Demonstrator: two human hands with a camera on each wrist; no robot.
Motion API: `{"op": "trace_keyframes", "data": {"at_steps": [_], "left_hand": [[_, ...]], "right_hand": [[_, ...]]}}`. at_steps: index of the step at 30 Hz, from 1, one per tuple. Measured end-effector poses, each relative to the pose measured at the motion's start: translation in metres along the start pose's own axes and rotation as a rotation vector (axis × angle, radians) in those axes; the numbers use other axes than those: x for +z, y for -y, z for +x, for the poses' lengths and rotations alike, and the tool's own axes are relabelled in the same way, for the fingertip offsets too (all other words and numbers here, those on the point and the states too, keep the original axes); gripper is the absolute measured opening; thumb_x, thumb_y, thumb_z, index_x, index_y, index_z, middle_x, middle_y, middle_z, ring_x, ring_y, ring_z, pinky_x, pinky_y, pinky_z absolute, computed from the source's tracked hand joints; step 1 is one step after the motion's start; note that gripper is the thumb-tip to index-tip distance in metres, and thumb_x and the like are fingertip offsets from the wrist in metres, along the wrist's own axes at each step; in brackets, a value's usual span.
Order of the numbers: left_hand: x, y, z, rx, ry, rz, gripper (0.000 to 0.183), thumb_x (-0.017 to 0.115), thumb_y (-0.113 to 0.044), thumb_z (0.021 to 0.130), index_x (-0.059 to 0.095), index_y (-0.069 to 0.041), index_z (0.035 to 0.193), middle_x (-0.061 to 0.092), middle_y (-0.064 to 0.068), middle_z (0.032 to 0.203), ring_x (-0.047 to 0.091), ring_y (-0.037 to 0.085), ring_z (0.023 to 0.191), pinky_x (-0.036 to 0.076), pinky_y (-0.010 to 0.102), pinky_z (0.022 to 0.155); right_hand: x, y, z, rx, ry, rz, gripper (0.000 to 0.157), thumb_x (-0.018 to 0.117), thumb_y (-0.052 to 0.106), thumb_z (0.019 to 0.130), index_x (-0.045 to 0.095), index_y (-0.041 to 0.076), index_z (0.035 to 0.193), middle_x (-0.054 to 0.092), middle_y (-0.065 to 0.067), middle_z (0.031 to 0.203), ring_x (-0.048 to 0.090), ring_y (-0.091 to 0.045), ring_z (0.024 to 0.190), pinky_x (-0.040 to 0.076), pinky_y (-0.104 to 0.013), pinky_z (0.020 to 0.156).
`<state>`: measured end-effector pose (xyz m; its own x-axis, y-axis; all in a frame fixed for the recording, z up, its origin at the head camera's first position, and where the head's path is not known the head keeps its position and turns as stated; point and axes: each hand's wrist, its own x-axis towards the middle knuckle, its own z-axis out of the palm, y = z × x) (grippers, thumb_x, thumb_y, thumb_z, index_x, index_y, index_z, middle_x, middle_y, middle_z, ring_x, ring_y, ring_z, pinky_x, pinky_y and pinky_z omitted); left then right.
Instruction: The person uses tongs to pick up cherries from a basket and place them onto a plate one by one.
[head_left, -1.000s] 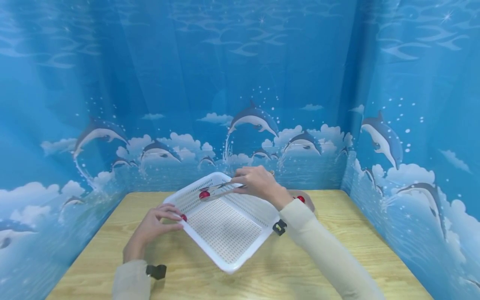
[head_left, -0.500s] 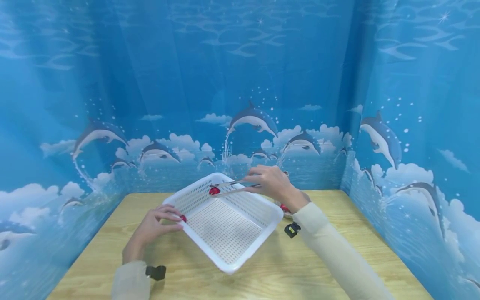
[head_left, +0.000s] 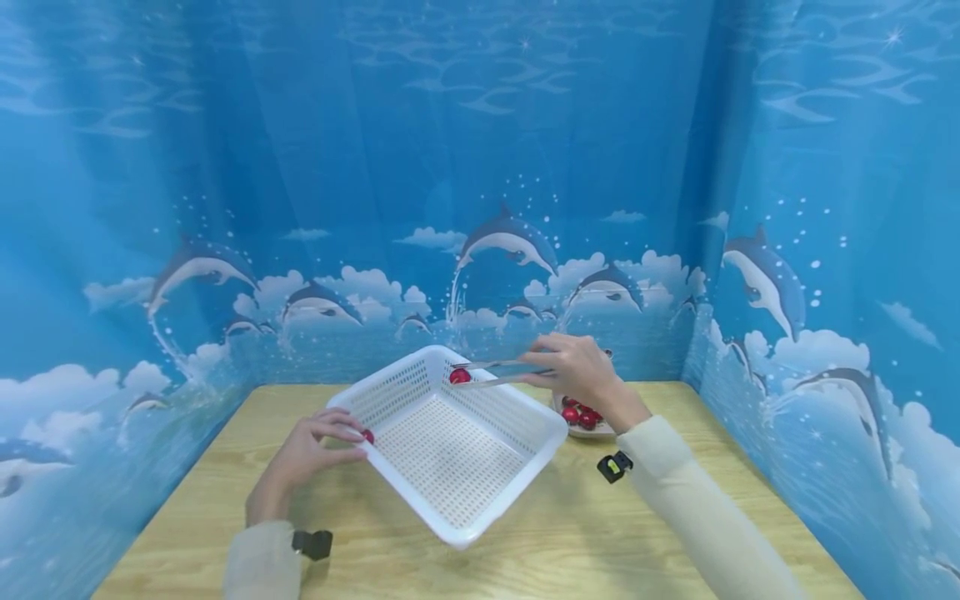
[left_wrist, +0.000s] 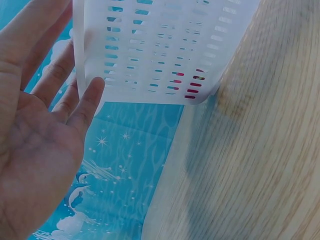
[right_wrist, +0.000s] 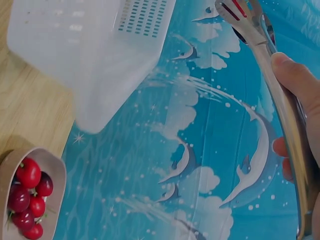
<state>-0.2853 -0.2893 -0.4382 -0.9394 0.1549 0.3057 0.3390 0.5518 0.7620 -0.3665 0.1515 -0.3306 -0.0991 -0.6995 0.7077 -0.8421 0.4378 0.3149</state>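
My left hand grips the left rim of a white perforated plastic basket, which is tilted. One cherry lies inside that corner by my fingertips; its red shows through the slots in the left wrist view. My right hand holds metal tongs with its thumb on one arm. Between the tongs' tips is a red cherry, over the basket's far corner in the head view.
Right of the basket stands a small beige bowl with several cherries, partly behind my right wrist in the head view. A wooden table lies beneath. Blue dolphin-print curtains enclose its back and sides.
My right hand has moved right, carrying the tongs and cherry from the basket's left side to its far corner. More of the bowl shows. My left hand and the basket have stayed put.
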Motion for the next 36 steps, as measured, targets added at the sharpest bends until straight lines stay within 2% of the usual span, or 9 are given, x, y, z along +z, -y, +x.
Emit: {"op": "trace_keyframes", "data": {"at_steps": [7,14,16,18,21,23,28,32,36], "left_hand": [[0.0,-0.001,0.0,-0.005,-0.005,-0.011,0.023,0.091,-0.018,0.076,0.082,-0.008,0.094,0.074,0.018,0.121,0.052,0.037,0.131,0.034,0.071,0.115],[0.0,-0.002,-0.001,-0.017,0.002,-0.014,0.024,0.091,-0.017,0.076,0.081,-0.007,0.095,0.072,0.021,0.124,0.052,0.037,0.131,0.034,0.071,0.115],[0.0,-0.003,-0.001,-0.011,0.0,-0.015,0.025,0.091,-0.017,0.076,0.081,-0.006,0.096,0.072,0.021,0.124,0.052,0.035,0.13,0.035,0.071,0.115],[0.0,-0.003,-0.002,-0.01,-0.001,-0.016,0.025,0.091,-0.017,0.076,0.081,-0.007,0.096,0.072,0.021,0.124,0.053,0.03,0.129,0.035,0.07,0.115],[0.001,-0.002,-0.002,-0.006,-0.005,-0.014,0.024,0.091,-0.017,0.075,0.082,-0.008,0.095,0.072,0.02,0.123,0.054,0.025,0.127,0.036,0.069,0.115],[0.0,-0.002,-0.001,0.001,-0.004,-0.009,0.023,0.091,-0.017,0.075,0.081,-0.008,0.094,0.072,0.02,0.123,0.053,0.025,0.127,0.036,0.07,0.115],[0.0,-0.002,-0.001,-0.002,-0.007,-0.003,0.023,0.092,-0.018,0.075,0.081,-0.008,0.094,0.073,0.019,0.121,0.054,0.028,0.128,0.035,0.069,0.116],[0.0,-0.002,0.0,-0.006,-0.008,-0.002,0.022,0.092,-0.017,0.075,0.082,-0.009,0.093,0.074,0.017,0.12,0.054,0.033,0.128,0.035,0.07,0.116],[0.0,-0.002,-0.001,-0.011,-0.008,-0.007,0.021,0.091,-0.017,0.076,0.082,-0.009,0.093,0.075,0.014,0.119,0.053,0.032,0.128,0.035,0.07,0.116]], "right_hand": [[-0.008,-0.005,-0.013,0.003,-0.027,-0.023,0.029,0.091,0.027,0.073,0.081,0.014,0.097,0.079,-0.004,0.09,0.073,-0.016,0.075,0.059,-0.023,0.057],[-0.016,-0.013,-0.028,0.019,-0.039,-0.042,0.032,0.093,0.026,0.069,0.081,0.014,0.097,0.078,-0.004,0.088,0.071,-0.015,0.071,0.055,-0.021,0.053],[-0.019,-0.016,-0.033,0.026,-0.043,-0.046,0.029,0.09,0.032,0.075,0.081,0.014,0.096,0.078,-0.005,0.088,0.071,-0.016,0.07,0.054,-0.021,0.052],[-0.021,-0.019,-0.038,0.036,-0.042,-0.052,0.029,0.081,0.041,0.086,0.082,0.014,0.096,0.078,-0.005,0.088,0.071,-0.017,0.071,0.054,-0.022,0.051],[-0.025,-0.023,-0.048,0.056,-0.023,-0.073,0.046,0.059,0.055,0.098,0.082,0.014,0.096,0.078,-0.005,0.088,0.071,-0.017,0.071,0.054,-0.023,0.051],[-0.028,-0.026,-0.055,0.068,-0.017,-0.086,0.051,0.053,0.056,0.101,0.082,0.014,0.096,0.078,-0.004,0.088,0.07,-0.017,0.07,0.054,-0.024,0.05],[-0.037,-0.035,-0.071,0.088,-0.019,-0.12,0.047,0.057,0.052,0.101,0.082,0.013,0.097,0.076,-0.005,0.086,0.068,-0.018,0.067,0.051,-0.025,0.047],[-0.043,-0.04,-0.081,0.095,-0.014,-0.143,0.056,0.047,0.056,0.104,0.082,0.012,0.095,0.076,-0.005,0.084,0.066,-0.017,0.065,0.049,-0.025,0.045],[-0.048,-0.043,-0.09,0.102,-0.007,-0.163,0.06,0.042,0.057,0.105,0.082,0.013,0.095,0.075,-0.005,0.083,0.065,-0.016,0.063,0.048,-0.025,0.044]]}}
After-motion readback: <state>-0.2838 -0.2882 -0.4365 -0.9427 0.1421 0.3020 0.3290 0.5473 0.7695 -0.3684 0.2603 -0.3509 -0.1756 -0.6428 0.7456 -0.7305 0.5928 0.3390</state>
